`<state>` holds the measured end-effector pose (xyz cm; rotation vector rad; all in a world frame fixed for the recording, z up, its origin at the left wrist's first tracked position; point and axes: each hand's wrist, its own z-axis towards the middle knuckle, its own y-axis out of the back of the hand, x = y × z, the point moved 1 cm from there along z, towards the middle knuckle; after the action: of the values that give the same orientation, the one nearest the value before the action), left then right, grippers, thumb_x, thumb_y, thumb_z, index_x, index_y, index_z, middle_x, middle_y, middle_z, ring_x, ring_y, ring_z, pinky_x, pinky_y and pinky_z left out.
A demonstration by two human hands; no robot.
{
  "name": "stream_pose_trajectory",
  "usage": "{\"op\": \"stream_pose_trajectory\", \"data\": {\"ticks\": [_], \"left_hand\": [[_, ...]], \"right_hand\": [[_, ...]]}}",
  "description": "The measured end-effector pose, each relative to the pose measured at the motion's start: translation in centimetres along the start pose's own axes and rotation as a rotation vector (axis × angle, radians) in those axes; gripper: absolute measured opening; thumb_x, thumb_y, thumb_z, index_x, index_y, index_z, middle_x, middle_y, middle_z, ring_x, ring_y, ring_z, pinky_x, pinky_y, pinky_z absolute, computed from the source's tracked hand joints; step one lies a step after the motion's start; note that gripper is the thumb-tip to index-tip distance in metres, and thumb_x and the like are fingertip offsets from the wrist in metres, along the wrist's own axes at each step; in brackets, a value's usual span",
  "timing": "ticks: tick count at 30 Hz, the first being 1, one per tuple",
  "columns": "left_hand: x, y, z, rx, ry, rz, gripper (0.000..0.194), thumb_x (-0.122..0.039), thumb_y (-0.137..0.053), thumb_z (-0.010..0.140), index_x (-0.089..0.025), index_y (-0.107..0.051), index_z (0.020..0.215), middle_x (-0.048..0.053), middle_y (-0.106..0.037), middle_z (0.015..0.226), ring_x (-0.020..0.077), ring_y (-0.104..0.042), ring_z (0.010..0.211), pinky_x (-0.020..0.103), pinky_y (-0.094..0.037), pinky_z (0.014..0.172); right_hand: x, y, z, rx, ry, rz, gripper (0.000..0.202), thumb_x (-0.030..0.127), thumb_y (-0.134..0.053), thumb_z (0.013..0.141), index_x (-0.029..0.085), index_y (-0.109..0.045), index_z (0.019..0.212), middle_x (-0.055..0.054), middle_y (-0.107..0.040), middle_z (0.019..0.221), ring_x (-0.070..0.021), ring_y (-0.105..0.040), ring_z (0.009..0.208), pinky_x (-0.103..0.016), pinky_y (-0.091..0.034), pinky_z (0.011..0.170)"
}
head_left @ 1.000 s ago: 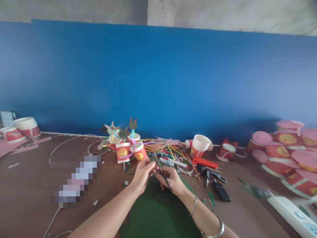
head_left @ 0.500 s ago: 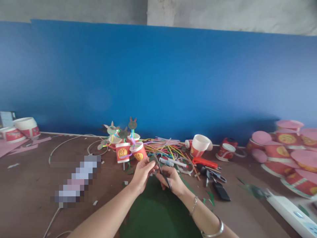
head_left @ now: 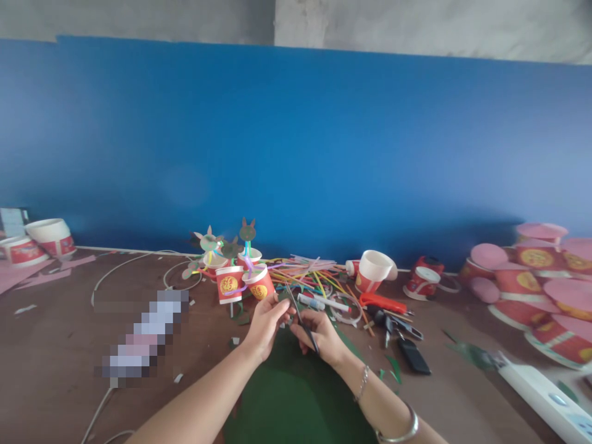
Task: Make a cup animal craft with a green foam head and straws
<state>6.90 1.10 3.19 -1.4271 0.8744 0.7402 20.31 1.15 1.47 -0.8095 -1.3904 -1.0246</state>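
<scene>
My left hand [head_left: 267, 324] pinches a small piece of dark green paper [head_left: 283, 300] between thumb and fingers; most of the piece is hidden by the fingers. In my right hand [head_left: 321, 336] is a pair of scissors [head_left: 305, 330] with dark handles, its blades pointing up and away from me beside the left fingertips. Whether the blades touch the paper I cannot make out. Beneath both hands lies a large dark green sheet [head_left: 300, 394]. Just beyond them stand red paper cups [head_left: 230, 285] with straws and dark paper animal heads [head_left: 248, 230].
Coloured straws [head_left: 305, 268], white markers [head_left: 326, 302], a roll of clear tape [head_left: 349, 310], an orange-red cutter [head_left: 383, 303] and keys with a black fob [head_left: 413, 356] lie close by. Pink-topped cups [head_left: 539, 290] and a white power strip [head_left: 548, 398] are at right. A blue panel [head_left: 296, 142] rises behind.
</scene>
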Motion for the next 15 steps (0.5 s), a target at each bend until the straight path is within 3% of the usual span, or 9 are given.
{"op": "stream_pose_trajectory", "data": {"ticks": [15], "left_hand": [[0.26, 0.06, 0.01, 0.014, -0.009, 0.008, 0.022, -0.03, -0.072, 0.066, -0.014, -0.057, 0.068, 0.0, -0.063, 0.059, 0.0075, -0.051, 0.052, 0.019, -0.037, 0.053]], "right_hand": [[-0.06, -0.05, 0.0, -0.004, 0.006, 0.009, 0.034, 0.047, -0.065, 0.071, 0.014, -0.056, 0.071, 0.006, -0.049, 0.046, -0.007, -0.045, 0.035, -0.018, -0.039, 0.035]]}}
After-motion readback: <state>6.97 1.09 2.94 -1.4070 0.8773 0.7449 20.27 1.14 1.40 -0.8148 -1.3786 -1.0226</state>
